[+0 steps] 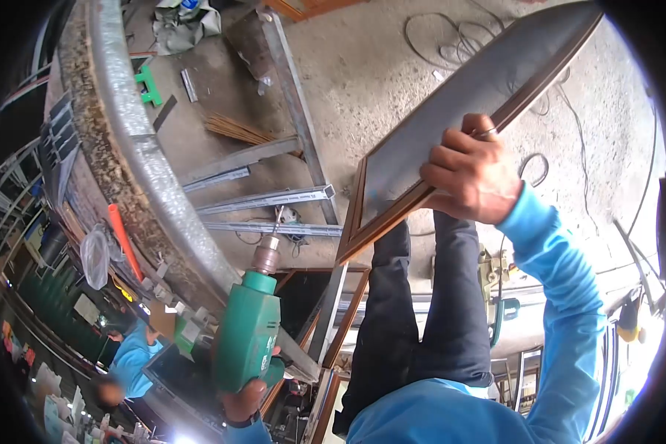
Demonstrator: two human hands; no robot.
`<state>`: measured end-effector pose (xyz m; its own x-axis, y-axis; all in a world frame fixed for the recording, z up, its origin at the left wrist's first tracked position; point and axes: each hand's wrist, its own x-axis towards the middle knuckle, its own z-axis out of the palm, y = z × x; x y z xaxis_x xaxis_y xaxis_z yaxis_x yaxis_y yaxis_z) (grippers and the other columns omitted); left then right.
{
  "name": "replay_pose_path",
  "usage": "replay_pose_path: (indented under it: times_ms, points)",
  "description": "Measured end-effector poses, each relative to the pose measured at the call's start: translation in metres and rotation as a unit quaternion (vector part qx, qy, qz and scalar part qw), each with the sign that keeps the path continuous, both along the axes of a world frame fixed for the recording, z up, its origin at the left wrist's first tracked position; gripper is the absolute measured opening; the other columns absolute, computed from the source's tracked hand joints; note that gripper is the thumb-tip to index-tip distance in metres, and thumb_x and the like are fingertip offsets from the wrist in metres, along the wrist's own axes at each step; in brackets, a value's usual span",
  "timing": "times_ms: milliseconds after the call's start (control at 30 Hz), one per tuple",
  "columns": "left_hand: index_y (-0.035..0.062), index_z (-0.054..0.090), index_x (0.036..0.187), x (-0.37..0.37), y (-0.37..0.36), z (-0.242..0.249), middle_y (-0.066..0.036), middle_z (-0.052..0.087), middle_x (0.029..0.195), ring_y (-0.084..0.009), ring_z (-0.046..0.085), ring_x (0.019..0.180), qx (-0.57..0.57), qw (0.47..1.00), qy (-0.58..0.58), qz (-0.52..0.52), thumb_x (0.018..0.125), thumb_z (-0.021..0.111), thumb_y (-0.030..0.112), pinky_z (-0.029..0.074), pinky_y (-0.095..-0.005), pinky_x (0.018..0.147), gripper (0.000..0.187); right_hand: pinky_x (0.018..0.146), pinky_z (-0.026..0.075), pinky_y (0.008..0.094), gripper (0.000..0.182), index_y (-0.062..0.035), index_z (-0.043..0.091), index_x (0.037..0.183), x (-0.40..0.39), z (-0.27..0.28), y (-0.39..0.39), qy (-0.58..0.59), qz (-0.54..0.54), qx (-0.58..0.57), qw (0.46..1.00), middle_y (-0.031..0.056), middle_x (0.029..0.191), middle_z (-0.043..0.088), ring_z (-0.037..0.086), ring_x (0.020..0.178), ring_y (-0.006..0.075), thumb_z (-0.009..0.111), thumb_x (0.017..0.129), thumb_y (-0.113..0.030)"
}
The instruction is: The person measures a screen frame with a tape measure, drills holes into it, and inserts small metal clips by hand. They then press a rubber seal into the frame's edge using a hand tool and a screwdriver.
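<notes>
My left hand (244, 402), at the lower left, is closed around the handle of a green power drill (249, 333). The drill's chuck (266, 255) and thin bit point up the view, apart from the framed panel. Most of my left fingers are hidden behind the drill. My right hand (472, 172) grips the edge of a brown-framed panel (451, 103) with a smooth grey face. Its fingers curl over the frame's edge, and a ring shows on one finger. The panel is tilted, one corner near my legs and the far end at the upper right.
A galvanized metal beam (144, 155) curves down the left side. Metal bars (266, 200) and a bundle of thin brown sticks (237, 127) lie on the concrete floor. Loose cables (459, 44) coil behind the panel. Another person in blue (131, 362) is at the lower left.
</notes>
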<state>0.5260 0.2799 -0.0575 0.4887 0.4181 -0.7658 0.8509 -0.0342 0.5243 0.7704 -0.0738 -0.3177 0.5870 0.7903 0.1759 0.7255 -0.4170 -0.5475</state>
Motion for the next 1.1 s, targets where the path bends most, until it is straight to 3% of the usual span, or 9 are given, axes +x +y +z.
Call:
replay_pose_path:
  times_ms: [200,367,433,533,633,700,800,933,1100]
  points:
    - [-0.0036,0.051,0.148,0.004,0.002,0.016,-0.020,0.069,0.128,-0.0318,0.075,0.108,0.020,0.998,-0.010,-0.066,0.078,0.086,0.065,0.064,-0.0446,0.090,0.105,0.094,0.043,0.0467,0.036,-0.0170,0.069,0.087,-0.012,-0.019,0.013,0.010,0.010,-0.008,1.000,-0.0017,0.086,0.059,0.060,0.090,0.0195,0.087,0.071,-0.044]
    - [-0.0002,0.043,0.155,-0.028,0.024,0.041,-0.017,0.070,0.130,-0.0297,0.075,0.107,-0.109,0.990,-0.070,0.061,0.077,0.094,0.054,0.065,-0.0445,0.092,0.108,0.099,0.044,0.0549,0.031,-0.0168,0.073,0.094,-0.065,-0.069,0.035,0.013,0.014,-0.123,0.992,0.0036,0.095,0.063,0.059,0.102,0.0262,0.076,0.086,-0.047]
    - [-0.0006,0.043,0.156,-0.046,0.035,0.066,-0.019,0.069,0.126,-0.0299,0.073,0.101,-0.158,0.961,-0.173,0.145,0.078,0.091,0.050,0.062,-0.0461,0.089,0.105,0.107,0.042,0.0657,0.032,-0.0186,0.077,0.103,-0.094,-0.102,0.044,0.002,0.021,-0.136,0.991,0.0060,0.105,0.068,0.061,0.113,0.0300,0.072,0.091,-0.048]
    - [-0.0011,0.046,0.156,-0.061,0.053,0.101,-0.023,0.067,0.122,-0.0317,0.069,0.098,-0.291,0.858,-0.352,0.233,0.080,0.086,0.049,0.057,-0.0531,0.091,0.099,0.102,0.044,0.0591,0.021,-0.0191,0.075,0.097,-0.124,-0.107,0.052,0.054,0.009,-0.193,0.980,0.0065,0.108,0.068,0.060,0.114,0.0321,0.072,0.090,-0.039]
    - [0.0002,0.036,0.162,-0.086,0.095,0.150,-0.022,0.065,0.129,-0.0299,0.068,0.100,-0.218,0.867,-0.389,0.223,0.072,0.088,0.037,0.058,-0.0424,0.086,0.111,0.098,0.044,0.0569,0.020,-0.0207,0.075,0.099,-0.135,-0.107,0.042,0.046,0.035,-0.240,0.969,0.0063,0.109,0.068,0.060,0.112,0.0322,0.072,0.088,-0.037]
    - [0.0040,0.030,0.167,-0.096,0.129,0.171,-0.024,0.060,0.137,-0.0315,0.068,0.108,0.099,0.931,-0.342,0.076,0.076,0.088,0.027,0.057,-0.0443,0.090,0.111,0.098,0.046,0.0576,0.019,-0.0218,0.075,0.103,-0.141,-0.101,0.039,0.048,0.073,-0.305,0.948,0.0059,0.112,0.068,0.061,0.115,0.0319,0.072,0.089,-0.034]
    - [0.0123,0.027,0.170,-0.081,0.196,0.173,-0.027,0.057,0.140,-0.0403,0.068,0.114,0.444,0.865,-0.181,-0.146,0.084,0.086,0.023,0.056,-0.0503,0.095,0.105,0.099,0.052,0.0576,0.023,-0.0231,0.076,0.113,-0.148,-0.120,0.034,0.035,0.162,-0.415,0.895,0.0063,0.117,0.070,0.064,0.122,0.0321,0.069,0.092,-0.030]
    - [0.0374,0.030,0.169,-0.073,0.315,0.090,-0.026,0.054,0.133,-0.0493,0.060,0.124,0.521,0.841,0.021,-0.144,0.084,0.086,0.027,0.051,-0.0554,0.104,0.102,0.101,0.056,0.0558,0.032,-0.0225,0.075,0.123,-0.145,-0.097,0.039,0.098,0.244,-0.497,0.827,0.0086,0.124,0.072,0.066,0.124,0.0334,0.073,0.092,-0.024]
    - [0.0406,0.024,0.170,-0.048,0.411,-0.020,-0.027,0.050,0.138,-0.0493,0.057,0.127,0.545,0.816,0.116,-0.155,0.082,0.087,0.027,0.049,-0.0571,0.108,0.109,0.098,0.057,0.0565,0.047,-0.0209,0.071,0.128,-0.149,-0.094,0.041,0.136,0.253,-0.525,0.801,0.0092,0.126,0.072,0.066,0.125,0.0343,0.084,0.083,-0.026]
